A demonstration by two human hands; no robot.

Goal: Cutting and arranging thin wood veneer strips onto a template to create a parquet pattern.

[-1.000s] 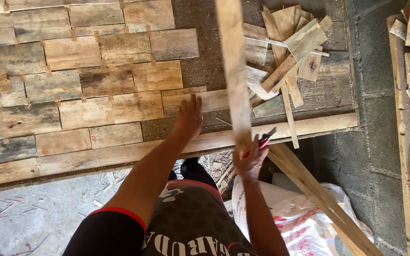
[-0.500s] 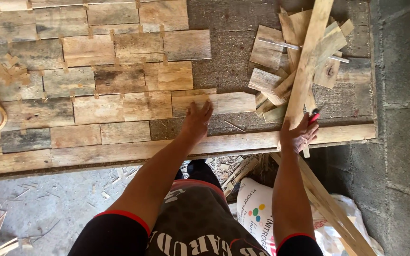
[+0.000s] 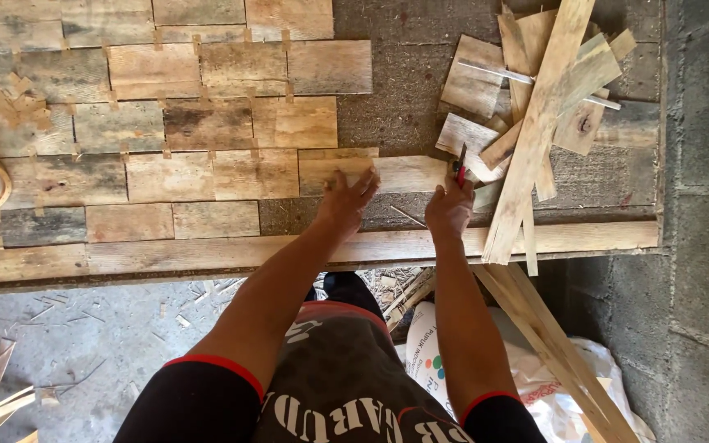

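Left hand [image 3: 348,195] spread flat, pressing the plank [image 3: 371,172] on the board [image 3: 387,98], end of the bottom rows. Right hand [image 3: 450,205] pinched a red tool [image 3: 460,166] at the plank's right end. Thin, stiff, light; probably splintery — best gripped by the long edges.

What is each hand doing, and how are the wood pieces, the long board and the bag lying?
Left hand: open, flat on the pale wood piece.
Right hand: closed around a red tool.
Long board: leaning across the scrap pile.
White bag: crumpled on the floor.
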